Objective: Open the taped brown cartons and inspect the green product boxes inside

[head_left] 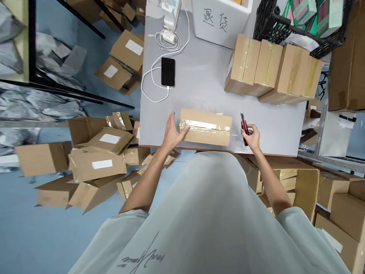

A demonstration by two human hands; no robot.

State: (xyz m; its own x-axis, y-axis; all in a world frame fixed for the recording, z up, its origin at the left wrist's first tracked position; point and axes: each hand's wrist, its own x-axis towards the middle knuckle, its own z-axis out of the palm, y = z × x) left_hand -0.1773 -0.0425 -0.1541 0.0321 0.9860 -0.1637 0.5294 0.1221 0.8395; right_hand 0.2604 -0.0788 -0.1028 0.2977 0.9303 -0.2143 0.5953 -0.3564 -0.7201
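Observation:
A taped cardboard box [207, 133] lies on the table in front of me, with shiny clear tape along its top. At its left end is my left hand [174, 133], thumb on the box's edge and fingers stretched out apart from the thumb. To the right of the box, my right hand [252, 136] is closed around a red and black box cutter [244, 127]. The cutter's tip points away from me, and a gap separates it from the box.
Several taped boxes [273, 70] stand in a row at the back right, by a black crate [268, 23]. A white bin [219, 23], a phone [168, 72] and its white cable [155, 101] are also on the table [199, 80]. Opened cartons [97, 163] cover the floor at left.

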